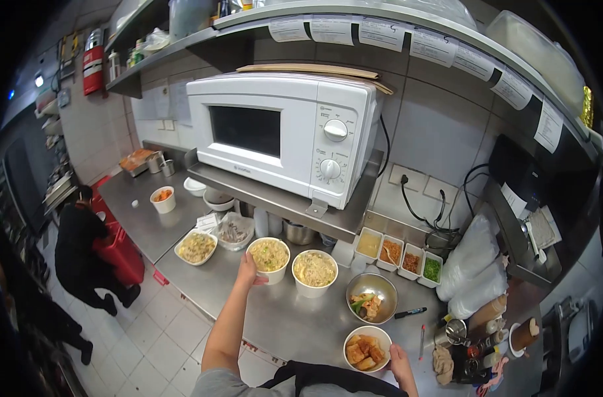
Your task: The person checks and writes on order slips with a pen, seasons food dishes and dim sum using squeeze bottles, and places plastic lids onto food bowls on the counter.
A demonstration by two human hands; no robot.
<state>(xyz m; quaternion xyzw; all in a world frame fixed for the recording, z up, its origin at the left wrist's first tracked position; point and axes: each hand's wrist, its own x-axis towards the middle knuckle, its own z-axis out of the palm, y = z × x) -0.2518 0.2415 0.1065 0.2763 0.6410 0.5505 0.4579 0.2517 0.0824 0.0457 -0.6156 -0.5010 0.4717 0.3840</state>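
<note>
My left hand [250,271] holds the side of a white tub of fried rice [270,255], its fingers pressed to the wall. Right beside that tub stands a second rice tub [315,270]. Near the counter's front edge, my right hand [401,362] is at the right rim of a white bowl of browned chunks [366,351], thumb up along it. Behind this bowl sits a metal bowl [371,299] with some food in it. Farther left are a square container of rice [196,247] and a clear plastic bag [234,231].
A white microwave [281,132] stands on a shelf above the steel counter [268,324]. Topping trays [389,254], a black marker [411,312], a red pen [422,342] and bottles are at the right. A person [83,245] in black bends over a red bin [121,255] at the left.
</note>
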